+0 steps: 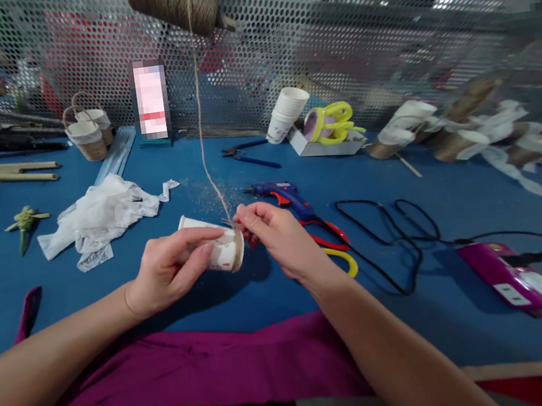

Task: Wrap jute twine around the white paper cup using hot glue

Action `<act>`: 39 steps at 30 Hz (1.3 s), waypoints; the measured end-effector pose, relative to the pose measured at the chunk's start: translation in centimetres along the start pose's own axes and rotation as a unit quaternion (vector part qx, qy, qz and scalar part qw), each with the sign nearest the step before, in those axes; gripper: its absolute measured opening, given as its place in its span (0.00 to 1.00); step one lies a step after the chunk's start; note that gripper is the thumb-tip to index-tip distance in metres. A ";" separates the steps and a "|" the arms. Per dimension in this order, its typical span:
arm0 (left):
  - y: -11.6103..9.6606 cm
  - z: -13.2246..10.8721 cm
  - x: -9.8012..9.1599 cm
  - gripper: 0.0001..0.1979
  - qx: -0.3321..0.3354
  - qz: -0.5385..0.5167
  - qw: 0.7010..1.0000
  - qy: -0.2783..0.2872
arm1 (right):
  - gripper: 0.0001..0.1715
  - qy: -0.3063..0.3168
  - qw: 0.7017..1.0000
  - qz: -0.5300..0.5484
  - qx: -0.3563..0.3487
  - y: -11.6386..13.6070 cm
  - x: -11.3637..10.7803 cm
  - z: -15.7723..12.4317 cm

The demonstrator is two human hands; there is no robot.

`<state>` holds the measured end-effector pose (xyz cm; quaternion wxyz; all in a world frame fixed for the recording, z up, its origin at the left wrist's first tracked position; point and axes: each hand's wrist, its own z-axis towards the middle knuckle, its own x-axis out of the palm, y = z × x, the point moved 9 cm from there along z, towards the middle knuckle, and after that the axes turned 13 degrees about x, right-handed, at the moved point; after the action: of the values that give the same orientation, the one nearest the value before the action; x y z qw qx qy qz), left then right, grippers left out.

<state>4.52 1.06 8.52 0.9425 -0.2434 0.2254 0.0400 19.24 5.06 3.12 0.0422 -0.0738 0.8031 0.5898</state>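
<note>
Near the middle of the frame, the left hand (pixel 172 269) has its fingers clamped on a white paper cup (pixel 216 258) lying tilted on its side, the thumb and forefinger along its near wall; the cup's far side is out of sight. A band of twine (pixel 199 106) circles the cup's right end, and the strand climbs to a spool (pixel 169 3) cut off by the top edge. The right hand (pixel 280 238) is just beside that end, thumb and forefinger close together at the strand; the tips overlap, so whether they grip it cannot be told. Behind this wrist, red and yellow handles (pixel 342 261) show only partly. A blue glue gun (pixel 277 192) lies on the blue worktop (pixel 166 167) just beyond, its black cord (pixel 398 239) looping towards a magenta power strip (pixel 515 274) at lower right. Crumpled white lace (pixel 107 211) sits left of centre. At far right, wrapped cups (pixel 462 141) are blurred and hard to separate; an upright screen (pixel 151 99) at upper left is pixelated, its content unreadable.
</note>
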 end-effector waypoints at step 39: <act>2.7 -0.8 3.1 0.13 -0.115 -0.170 0.974 0.099 | 0.14 -0.002 0.991 -0.069 -0.113 1.5 -0.2 -0.3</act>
<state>6.44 2.92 5.30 0.8743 -0.3879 0.2665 -0.1189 19.23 5.27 4.61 0.0757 -0.1324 0.7245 0.6722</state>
